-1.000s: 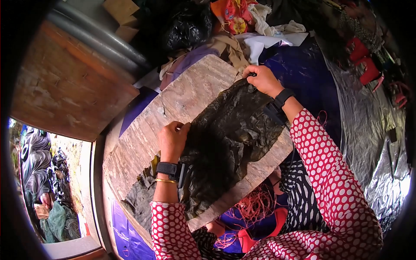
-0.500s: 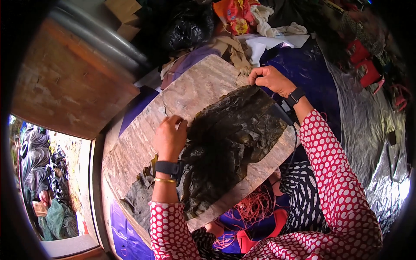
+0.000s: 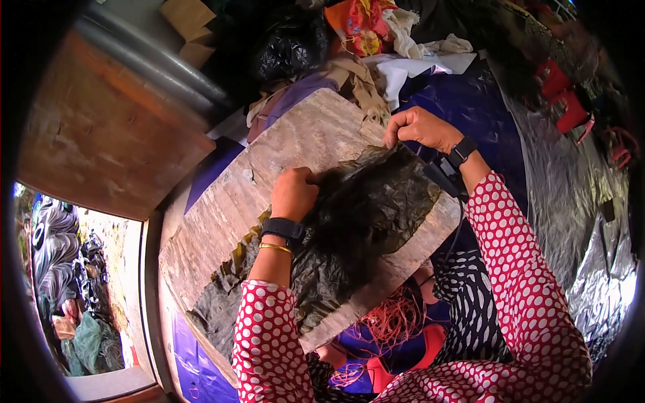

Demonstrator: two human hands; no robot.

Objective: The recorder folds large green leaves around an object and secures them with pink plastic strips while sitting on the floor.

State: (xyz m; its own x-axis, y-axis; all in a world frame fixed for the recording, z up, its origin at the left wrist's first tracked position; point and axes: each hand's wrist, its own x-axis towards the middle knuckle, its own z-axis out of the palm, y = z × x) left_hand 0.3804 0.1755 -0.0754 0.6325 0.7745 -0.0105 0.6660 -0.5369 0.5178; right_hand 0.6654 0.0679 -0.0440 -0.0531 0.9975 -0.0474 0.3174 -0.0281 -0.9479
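The dark seaweed-like sheet [image 3: 400, 215] lay spread on a wooden board [image 3: 269, 161], wrinkled all over and with ragged edges, reaching from the lower left part of the board up to its right end. The left hand [image 3: 294, 193] was at the sheet's upper edge, near the middle, and its fingers were curled inward and mostly hidden, so I could not tell if they held anything. The right hand [image 3: 426, 129] was at the upper right corner of the same sheet, with thumb and forefinger narrow and pointing down; whether they pinched the edge or only touched it, I could not tell. A black wristband [image 3: 462, 151] was on the right wrist, and a gold-coloured bangle [image 3: 274, 247] on the left. Tangled red strings [image 3: 396, 319] lay below the board, and blue plastic sheeting [image 3: 463, 101] beyond the right hand
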